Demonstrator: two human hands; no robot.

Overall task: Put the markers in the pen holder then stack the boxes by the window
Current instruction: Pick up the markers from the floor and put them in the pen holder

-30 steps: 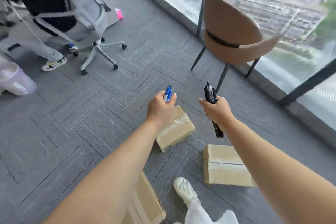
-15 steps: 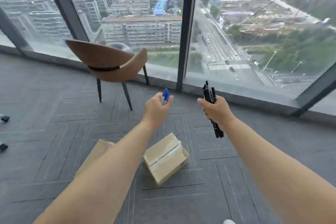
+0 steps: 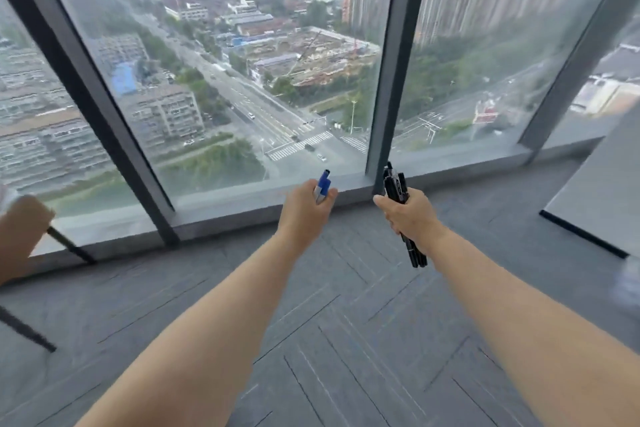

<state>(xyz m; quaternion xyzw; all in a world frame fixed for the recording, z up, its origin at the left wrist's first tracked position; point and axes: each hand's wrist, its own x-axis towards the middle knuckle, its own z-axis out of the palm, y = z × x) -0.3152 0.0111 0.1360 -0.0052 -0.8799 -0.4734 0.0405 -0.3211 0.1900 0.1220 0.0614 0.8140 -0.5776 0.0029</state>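
My left hand [image 3: 304, 208] is closed around blue-capped markers [image 3: 322, 185], whose caps stick up above the fist. My right hand [image 3: 407, 213] grips a bundle of black markers [image 3: 398, 185]; the bundle pokes out above the fist and hangs below it to about wrist level. Both hands are held out in front of me at similar height, a short way apart, over the grey carpet near the window sill. No boxes and no pen holder are in view.
Floor-to-ceiling windows [image 3: 263, 80] with dark mullions [image 3: 394, 62] run across ahead. A brown chair's edge and black leg [image 3: 24, 236] show at far left. A white slanted panel [image 3: 602, 191] stands at the right. Grey carpet tiles [image 3: 346, 340] cover the floor.
My view has swung right and up: the cardboard boxes have left the frame and the chair has slid to the far left. Both hands keep their markers in the same pose.
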